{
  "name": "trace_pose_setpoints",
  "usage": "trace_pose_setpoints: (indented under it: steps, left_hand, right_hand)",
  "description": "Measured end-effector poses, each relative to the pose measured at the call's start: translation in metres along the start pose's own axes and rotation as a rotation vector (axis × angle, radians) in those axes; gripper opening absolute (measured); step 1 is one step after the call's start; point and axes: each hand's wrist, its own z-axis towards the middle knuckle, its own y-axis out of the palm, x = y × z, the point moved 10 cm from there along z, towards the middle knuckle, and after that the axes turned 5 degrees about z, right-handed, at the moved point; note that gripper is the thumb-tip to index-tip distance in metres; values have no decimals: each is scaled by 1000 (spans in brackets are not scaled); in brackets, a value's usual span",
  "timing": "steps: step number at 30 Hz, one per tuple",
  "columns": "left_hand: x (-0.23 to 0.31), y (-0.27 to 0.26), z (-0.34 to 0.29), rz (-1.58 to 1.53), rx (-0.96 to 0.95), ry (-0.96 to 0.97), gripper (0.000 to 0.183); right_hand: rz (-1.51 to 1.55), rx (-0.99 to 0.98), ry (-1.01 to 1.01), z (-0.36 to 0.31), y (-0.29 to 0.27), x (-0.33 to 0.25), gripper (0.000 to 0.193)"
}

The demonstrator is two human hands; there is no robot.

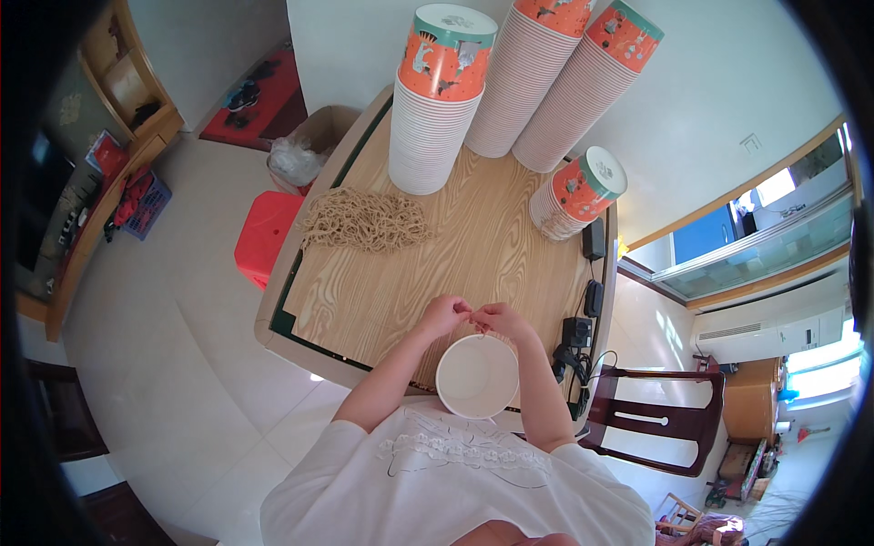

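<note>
**Both hands pinching at the far rim of a white paper bucket**

A person is sitting at a wood-grain counter (382, 291), and a white paper bucket (477, 376) is standing open-side up at the near edge, just in front of the white-shirted chest. The left hand (445, 315) and the right hand (500, 319) are meeting above the bucket's far rim, fingertips almost touching each other. The fingers of both hands are pinching together on something thin at the rim; what it is is too small to tell, though a pale strand seems to be running down from the pinch to the rim.

A heap of tan string handles (366, 220) is lying on the counter's left part, well apart from the hands. Behind it, tall stacks of orange-printed paper buckets (439, 100) are leaning at the far edge, and a shorter stack (577, 193) is lying tilted at the right. Black adapters and cables (579, 332) are sitting along the counter's right edge, near the right hand. A red plastic stool (264, 237) is standing on the floor at the left, and a dark wooden chair (657, 420) is standing at the right.
</note>
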Motion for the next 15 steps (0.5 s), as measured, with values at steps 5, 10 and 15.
trace_pose_setpoints:
  steps: [5, 10, 15]
  left_hand:
    - [2, -4, 1, -37, 18, -2, 9]
    - [-1, -5, 5, -63, 45, -17, 9]
    - [-4, -5, 7, -62, 67, 8, 8]
  right_hand:
    - [-6, 3, 8, -1, -2, 0, 17]
    - [26, -24, 28, -3, 0, -2, 14]
    - [59, 14, 36, -6, -4, -3, 14]
